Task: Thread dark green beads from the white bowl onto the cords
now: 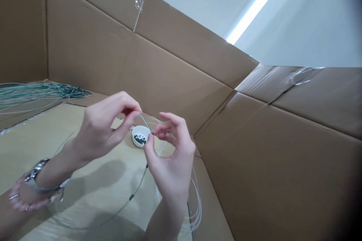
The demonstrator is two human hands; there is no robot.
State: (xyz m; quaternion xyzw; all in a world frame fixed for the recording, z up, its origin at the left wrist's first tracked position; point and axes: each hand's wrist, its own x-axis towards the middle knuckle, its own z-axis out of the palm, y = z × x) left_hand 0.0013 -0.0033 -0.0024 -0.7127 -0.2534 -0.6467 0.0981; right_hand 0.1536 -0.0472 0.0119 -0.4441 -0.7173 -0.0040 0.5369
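A thin green wire (146,122) is stretched between my two hands above the table. My left hand (109,128) pinches it between thumb and forefinger. My right hand (172,154) pinches it lower down, its other fingers loosely curled. From there the wire hangs toward the table in a curve, with small dark sleeves (131,197) on it. Just behind my right thumb stands a white bowl (135,144) holding many small dark pieces (139,139). Whatever lies right between my right fingertips is too small to make out.
A bundle of green and white wires (36,92) lies at the far left. Loops of white wire (198,203) lie right of my right hand. Tall cardboard walls (175,67) enclose the pale table surface (65,120) at the back and right.
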